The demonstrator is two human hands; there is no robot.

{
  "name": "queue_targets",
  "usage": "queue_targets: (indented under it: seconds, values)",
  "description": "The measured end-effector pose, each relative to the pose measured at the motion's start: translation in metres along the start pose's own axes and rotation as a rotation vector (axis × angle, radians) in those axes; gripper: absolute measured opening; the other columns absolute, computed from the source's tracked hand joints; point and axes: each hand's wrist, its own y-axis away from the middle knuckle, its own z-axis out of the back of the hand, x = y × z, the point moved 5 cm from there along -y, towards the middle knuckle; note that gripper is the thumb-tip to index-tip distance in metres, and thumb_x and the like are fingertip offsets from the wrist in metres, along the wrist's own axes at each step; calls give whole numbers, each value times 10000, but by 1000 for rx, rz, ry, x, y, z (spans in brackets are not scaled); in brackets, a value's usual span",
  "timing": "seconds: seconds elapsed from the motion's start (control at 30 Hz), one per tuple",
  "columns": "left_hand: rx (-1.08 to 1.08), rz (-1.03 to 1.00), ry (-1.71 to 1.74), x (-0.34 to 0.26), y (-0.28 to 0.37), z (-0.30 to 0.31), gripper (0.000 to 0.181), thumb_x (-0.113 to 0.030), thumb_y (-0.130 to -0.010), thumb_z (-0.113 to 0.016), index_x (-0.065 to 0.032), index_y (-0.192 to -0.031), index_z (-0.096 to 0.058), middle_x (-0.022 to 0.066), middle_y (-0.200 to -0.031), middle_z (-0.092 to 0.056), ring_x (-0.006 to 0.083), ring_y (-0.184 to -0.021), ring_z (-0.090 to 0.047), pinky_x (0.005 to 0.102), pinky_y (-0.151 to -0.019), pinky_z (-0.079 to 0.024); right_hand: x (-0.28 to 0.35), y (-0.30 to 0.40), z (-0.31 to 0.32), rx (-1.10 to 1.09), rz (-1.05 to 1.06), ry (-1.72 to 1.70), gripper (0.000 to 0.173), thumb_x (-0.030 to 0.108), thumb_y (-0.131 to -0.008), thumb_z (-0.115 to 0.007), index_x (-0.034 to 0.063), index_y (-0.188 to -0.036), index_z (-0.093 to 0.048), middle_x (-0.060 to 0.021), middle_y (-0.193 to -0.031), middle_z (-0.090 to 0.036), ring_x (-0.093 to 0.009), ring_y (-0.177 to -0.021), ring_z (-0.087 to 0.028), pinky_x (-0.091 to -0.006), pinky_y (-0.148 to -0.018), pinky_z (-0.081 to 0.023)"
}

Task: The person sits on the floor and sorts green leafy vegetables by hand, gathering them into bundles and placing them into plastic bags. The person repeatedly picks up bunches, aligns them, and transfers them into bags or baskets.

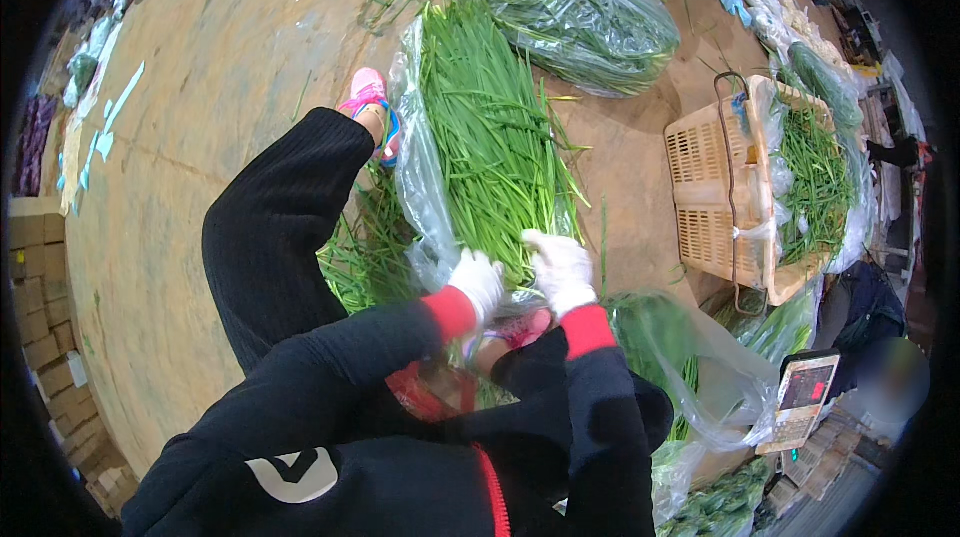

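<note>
A large bundle of long, flat green leaves, probably garlic chives [487, 124], lies on the floor before me in an opened clear plastic bag [424, 169]. My left hand [478, 283], in a white glove, is at the near left end of the bundle, by the bag's edge. My right hand [559, 270], gloved too, touches the near right end. The fingers of both hands are partly bent, and whether they grip leaves or plastic is not clear. Loose leaves [367, 252] lie beside my leg.
Filled clear bags of greens [585, 19] lie beyond the bundle. At the right stand a plastic crate [712, 184] with cut greens and a digital scale [802, 402]. Another clear bag [675, 357] is near my right arm. Stacked cartons [45, 297] line the far left. A person [870, 312] is at the right edge.
</note>
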Motion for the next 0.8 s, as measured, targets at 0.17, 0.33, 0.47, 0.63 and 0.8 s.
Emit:
queue_targets:
  seconds: [0.17,0.33,0.47,0.63,0.8]
  values:
    - [334,136,-32,65,5,-19,496,-558,-812,-467,-136,-970,-675,69,-957,-673,329,-1008,-581,538,-980,-273,-43,-2,-71,550,-208,378,264,310,-777,-553,92,-864,-674,-129,-852,-661,-334,-816,-623,-414,-767,-484]
    - [130,294,629,112,-15,-29,386,-451,-792,-564,-118,-954,-676,122,-939,-660,269,-927,-620,383,-852,-442,-138,5,-51,226,-537,83,267,309,-721,-631,69,-816,-699,-149,-882,-666,-322,-875,-634,-398,-771,-498]
    - [-505,363,508,117,-9,61,308,-170,-736,-612,-123,-1041,-619,118,-951,-585,307,-852,-599,378,-743,-493,-109,-10,-1,35,-728,78,258,232,-723,-620,53,-907,-651,-175,-907,-651,-340,-875,-619,-416,-792,-482]
    - [-633,308,1016,92,-28,53,250,-184,-804,-604,-116,-1042,-638,81,-897,-647,211,-784,-640,312,-691,-505,-66,-42,11,-535,-324,277,433,180,-701,-603,57,-1110,-535,-147,-913,-619,-379,-803,-599,-463,-769,-472]
    - [42,539,1865,66,-44,-37,304,-301,-830,-632,-39,-984,-631,52,-827,-665,123,-692,-608,281,-644,-500,-96,-66,-39,-73,-482,299,459,156,-739,-545,31,-1178,-491,-120,-935,-603,-301,-862,-604,-429,-732,-477]
